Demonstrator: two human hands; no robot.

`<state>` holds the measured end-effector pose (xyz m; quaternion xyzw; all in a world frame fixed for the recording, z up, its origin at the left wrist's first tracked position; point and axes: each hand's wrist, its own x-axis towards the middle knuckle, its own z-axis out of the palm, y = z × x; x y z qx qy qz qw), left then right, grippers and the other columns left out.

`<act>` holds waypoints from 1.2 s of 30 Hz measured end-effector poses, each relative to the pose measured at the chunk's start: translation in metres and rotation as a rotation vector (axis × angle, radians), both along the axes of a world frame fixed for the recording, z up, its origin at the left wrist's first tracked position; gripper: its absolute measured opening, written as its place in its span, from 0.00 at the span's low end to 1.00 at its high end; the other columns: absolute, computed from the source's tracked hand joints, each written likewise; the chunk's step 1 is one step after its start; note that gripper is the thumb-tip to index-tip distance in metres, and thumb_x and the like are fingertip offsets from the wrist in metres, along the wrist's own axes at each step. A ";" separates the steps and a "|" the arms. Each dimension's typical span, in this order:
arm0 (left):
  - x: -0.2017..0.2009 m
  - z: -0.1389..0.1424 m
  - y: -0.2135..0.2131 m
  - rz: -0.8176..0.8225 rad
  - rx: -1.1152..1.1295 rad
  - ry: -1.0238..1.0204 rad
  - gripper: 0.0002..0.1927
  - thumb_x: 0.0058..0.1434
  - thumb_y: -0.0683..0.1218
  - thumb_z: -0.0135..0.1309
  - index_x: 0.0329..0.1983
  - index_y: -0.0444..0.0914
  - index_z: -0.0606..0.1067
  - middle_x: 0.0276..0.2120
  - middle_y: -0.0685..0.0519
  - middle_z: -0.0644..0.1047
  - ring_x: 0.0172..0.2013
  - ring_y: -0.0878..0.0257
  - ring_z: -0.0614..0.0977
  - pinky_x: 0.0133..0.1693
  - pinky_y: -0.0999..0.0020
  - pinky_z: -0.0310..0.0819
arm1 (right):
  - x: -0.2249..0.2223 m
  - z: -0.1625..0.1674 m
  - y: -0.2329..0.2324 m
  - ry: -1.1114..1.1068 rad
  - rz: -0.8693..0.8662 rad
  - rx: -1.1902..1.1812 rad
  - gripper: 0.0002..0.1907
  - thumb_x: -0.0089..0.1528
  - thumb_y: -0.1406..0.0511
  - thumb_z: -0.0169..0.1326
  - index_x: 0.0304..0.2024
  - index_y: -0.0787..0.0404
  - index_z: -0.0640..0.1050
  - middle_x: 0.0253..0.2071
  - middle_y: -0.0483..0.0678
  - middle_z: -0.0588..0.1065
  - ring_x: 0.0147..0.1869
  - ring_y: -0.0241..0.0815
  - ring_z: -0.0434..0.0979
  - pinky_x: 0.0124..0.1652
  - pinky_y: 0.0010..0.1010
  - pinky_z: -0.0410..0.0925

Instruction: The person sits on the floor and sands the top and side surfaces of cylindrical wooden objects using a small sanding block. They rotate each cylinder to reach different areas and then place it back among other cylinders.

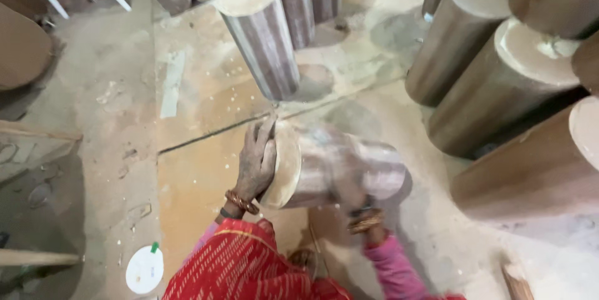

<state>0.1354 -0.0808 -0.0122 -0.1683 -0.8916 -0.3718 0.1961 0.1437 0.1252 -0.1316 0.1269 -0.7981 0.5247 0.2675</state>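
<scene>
The floor is dusty concrete, with a dark seam running across it. Big brown cylinders stand crowded at the right, packed close, likely so they steady one another. More upright cylinders stand at the top, the nearest one alone just beyond the hands.

Between them, low in the middle, a log lies tipped on its side, its pale flat end facing left. The left hand is pressed flat against that end, fingers spread apart over the rim, as if bracing it so it cannot slide. The right hand is under the log's near side and blurred; I cannot tell how its fingers lie.

A white round lid lies on the floor at lower left, well apart.
</scene>
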 end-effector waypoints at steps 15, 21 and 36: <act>-0.012 -0.018 -0.032 0.031 0.099 -0.065 0.28 0.68 0.44 0.35 0.72 0.34 0.62 0.60 0.34 0.66 0.61 0.37 0.69 0.63 0.50 0.61 | -0.001 -0.039 0.064 -0.179 -0.282 0.135 0.26 0.71 0.64 0.44 0.72 0.61 0.63 0.69 0.55 0.69 0.61 0.53 0.70 0.62 0.40 0.63; -0.006 -0.010 -0.018 0.032 0.042 -0.051 0.27 0.70 0.44 0.35 0.72 0.34 0.63 0.62 0.34 0.67 0.62 0.36 0.67 0.65 0.50 0.59 | 0.047 0.001 -0.057 0.045 -0.014 0.029 0.25 0.70 0.59 0.45 0.69 0.58 0.67 0.67 0.55 0.71 0.65 0.53 0.71 0.64 0.42 0.63; -0.012 -0.017 -0.011 0.249 0.008 -0.179 0.28 0.70 0.46 0.36 0.74 0.40 0.61 0.56 0.35 0.67 0.54 0.37 0.70 0.57 0.47 0.63 | 0.025 0.019 -0.036 -0.081 -0.106 -0.100 0.32 0.59 0.56 0.50 0.66 0.53 0.67 0.67 0.56 0.68 0.71 0.55 0.65 0.67 0.48 0.58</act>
